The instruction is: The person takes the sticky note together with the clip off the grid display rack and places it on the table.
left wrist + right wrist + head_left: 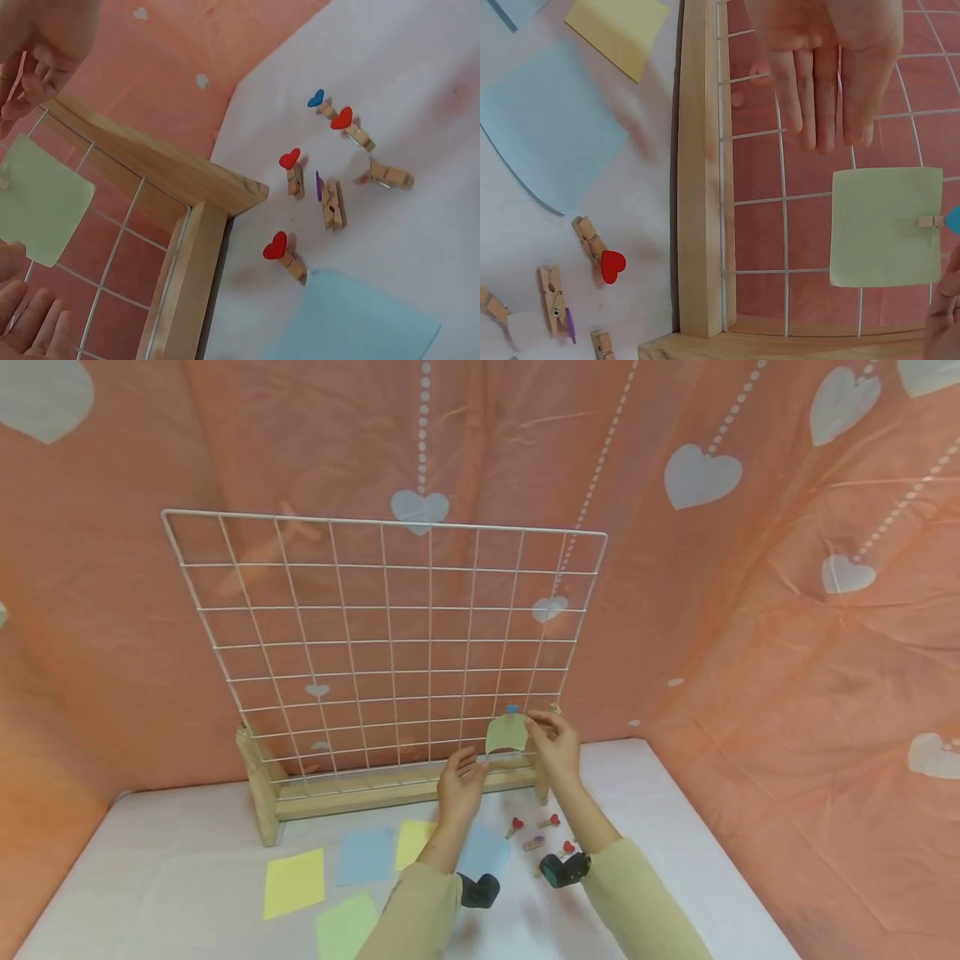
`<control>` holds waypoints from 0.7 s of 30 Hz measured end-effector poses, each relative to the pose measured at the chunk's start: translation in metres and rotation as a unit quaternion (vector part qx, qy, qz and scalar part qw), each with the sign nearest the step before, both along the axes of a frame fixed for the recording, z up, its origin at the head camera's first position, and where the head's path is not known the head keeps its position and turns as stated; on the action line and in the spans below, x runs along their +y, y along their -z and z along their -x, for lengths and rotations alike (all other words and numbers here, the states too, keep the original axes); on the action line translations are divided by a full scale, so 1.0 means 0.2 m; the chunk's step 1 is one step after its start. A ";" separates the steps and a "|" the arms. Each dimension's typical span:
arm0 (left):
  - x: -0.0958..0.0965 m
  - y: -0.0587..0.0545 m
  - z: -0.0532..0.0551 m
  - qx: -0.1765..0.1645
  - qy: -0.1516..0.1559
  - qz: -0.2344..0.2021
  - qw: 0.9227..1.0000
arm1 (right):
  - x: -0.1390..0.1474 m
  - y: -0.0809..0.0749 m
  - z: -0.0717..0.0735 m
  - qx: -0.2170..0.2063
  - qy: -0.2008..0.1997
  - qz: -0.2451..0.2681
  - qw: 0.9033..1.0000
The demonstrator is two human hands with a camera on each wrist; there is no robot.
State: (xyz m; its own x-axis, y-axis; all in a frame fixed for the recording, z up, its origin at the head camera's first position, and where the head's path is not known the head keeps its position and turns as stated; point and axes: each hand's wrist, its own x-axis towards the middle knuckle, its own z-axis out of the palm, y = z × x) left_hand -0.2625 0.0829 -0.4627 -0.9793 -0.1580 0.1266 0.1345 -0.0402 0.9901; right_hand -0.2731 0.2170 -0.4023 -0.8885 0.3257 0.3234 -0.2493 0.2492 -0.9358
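Observation:
A green sticky note (507, 733) hangs at the lower right of a white wire grid (408, 646), held by a small wooden clothespin (930, 222) with a blue heart. My left hand (461, 789) is just below and left of the note; in the right wrist view its fingers (825, 97) are straight and hold nothing. Beside the note's right edge is my right hand (557, 747), its fingers loosely bent. In the left wrist view the right hand (49, 56) appears apart from the paper, with nothing visible in it.
Wooden feet and a bar (360, 797) support the grid. Yellow (294, 883), blue (365, 856) and green (347, 927) notes lie on the white table. Several heart clothespins (292, 171) lie loose at the right. A pink-orange cloth (825, 693) with hearts hangs around the table.

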 end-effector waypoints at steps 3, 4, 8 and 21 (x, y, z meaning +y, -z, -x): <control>0.01 0.00 0.01 -0.011 0.008 -0.002 1.000 | -0.01 -0.01 0.01 0.016 -0.017 -0.003 1.000; 0.02 0.00 0.01 -0.015 0.010 0.002 1.000 | -0.01 -0.01 0.02 0.020 -0.022 -0.009 1.000; 0.03 0.01 0.02 -0.031 0.021 0.010 0.999 | -0.02 0.01 0.04 0.023 -0.035 -0.027 0.999; 0.04 0.01 0.04 -0.028 0.045 -0.037 0.998 | -0.03 0.00 0.07 -0.006 -0.050 -0.108 0.993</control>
